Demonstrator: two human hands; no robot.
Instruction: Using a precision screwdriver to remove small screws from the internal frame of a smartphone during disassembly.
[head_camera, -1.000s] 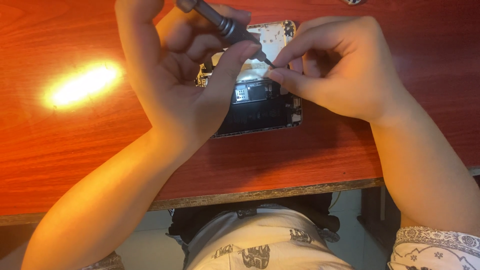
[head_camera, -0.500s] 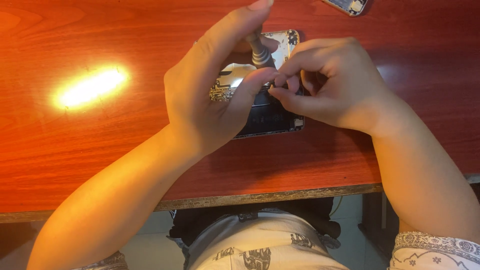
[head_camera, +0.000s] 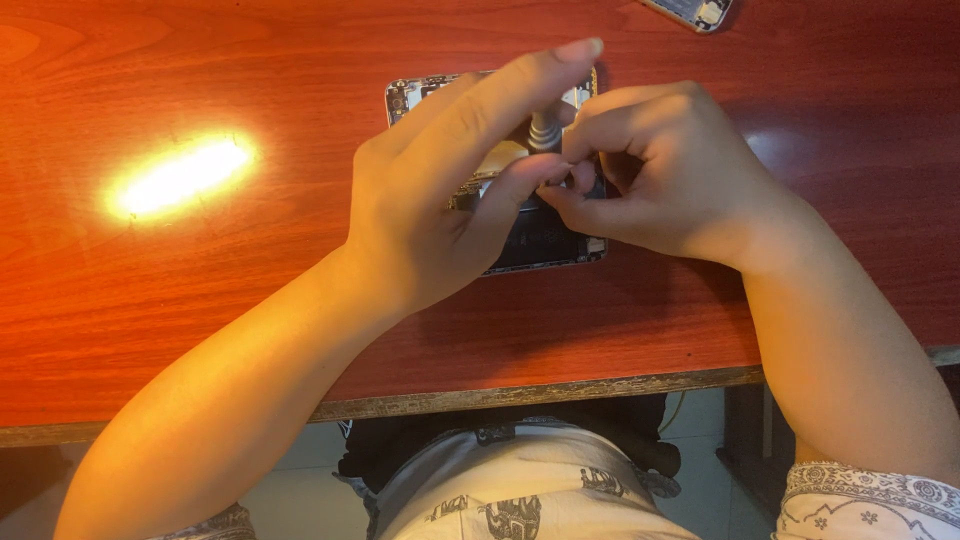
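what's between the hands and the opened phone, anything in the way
Nothing visible. The left hand lies over the opened phone and holds a small screwdriver upright on it; the right hand pinches at the tool's tip, right on the phone.

Warm overhead light struck the red table (head_camera: 200, 300), leaving one hot glare patch (head_camera: 180, 178) at left — blown out white. Soft shadows pooled beneath the hands — focus stayed fairly sharp, edges slightly dimmer.
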